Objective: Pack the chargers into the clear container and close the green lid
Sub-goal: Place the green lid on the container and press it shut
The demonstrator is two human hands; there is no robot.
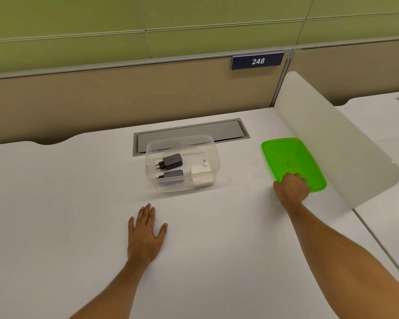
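Clear container, lidless, mid-worktop: holds your three chargers. Green lid lies well right, near edge gripped by your right hand. Left hand: flat, fingers spread.

I see a clear, glossy plastic container, a translucent green plastic lid, a smooth matt white bench, and a brushed grey metal hatch.

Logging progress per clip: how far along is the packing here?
Done: the chargers lie inside the clear container; none show on the desk. In hand: the right hand grips the near edge of the green lid; the left hand rests flat. Left: carry the lid over and close it.
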